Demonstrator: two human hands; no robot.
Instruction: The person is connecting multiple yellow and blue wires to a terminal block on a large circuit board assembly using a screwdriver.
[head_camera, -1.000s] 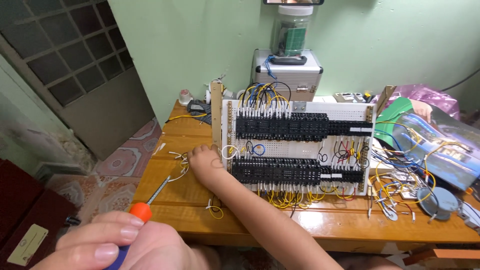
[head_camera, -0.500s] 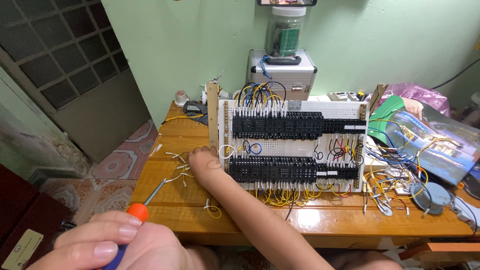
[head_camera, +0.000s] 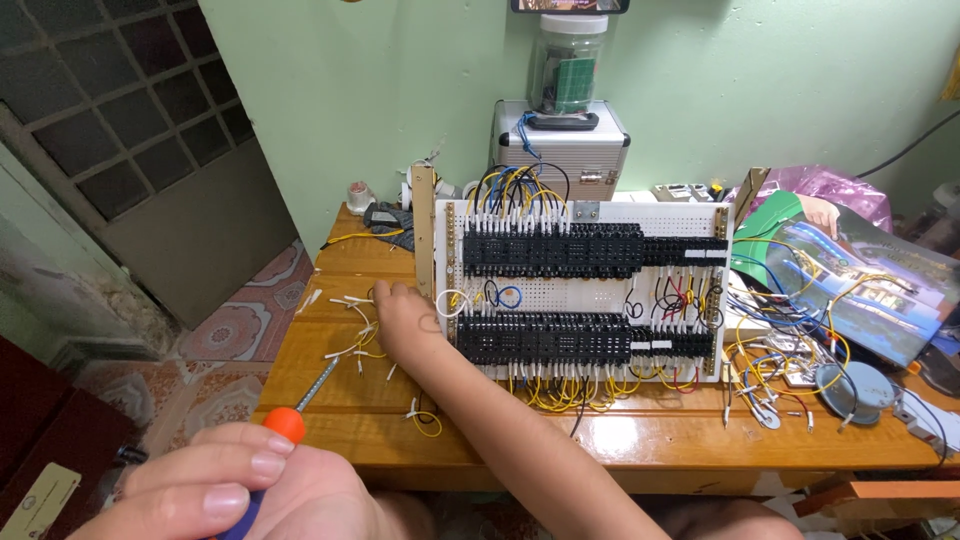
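Head view: right hand (head_camera: 405, 318) is reaching across the bench (head_camera: 640, 440), fingers together and flat, tips just touching the left edge of the upright wiring panel (head_camera: 585, 290); cut wire bits (head_camera: 352, 330) are lying right beside them. Left hand (head_camera: 235, 490) is clamping a screwdriver (head_camera: 290, 415), tip pointing at the bits. Looks like wire pickup; next move needs a pinch.

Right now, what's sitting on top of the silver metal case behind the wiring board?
A clear jar with a green circuit board inside stands on the silver case. The picture's top edge crops the dark object above its lid, and the board hides the case's base.
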